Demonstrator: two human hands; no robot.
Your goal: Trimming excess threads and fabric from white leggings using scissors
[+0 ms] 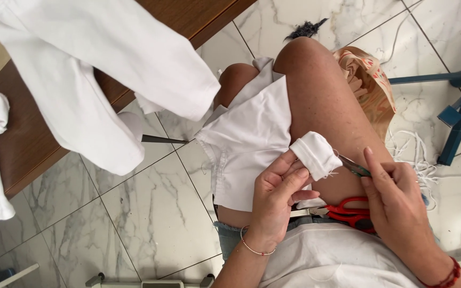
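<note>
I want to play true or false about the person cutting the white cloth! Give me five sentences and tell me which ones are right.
1. The left hand pinches a small folded piece of white cloth. True.
2. The scissors have blue handles. False: the handles are red.
3. The right hand holds the scissors, with the blades pointing at the folded piece. True.
4. The floor is covered with green carpet. False: it is pale marble-look tile.
5. A white garment hangs over the edge of the wooden table. True.
</note>
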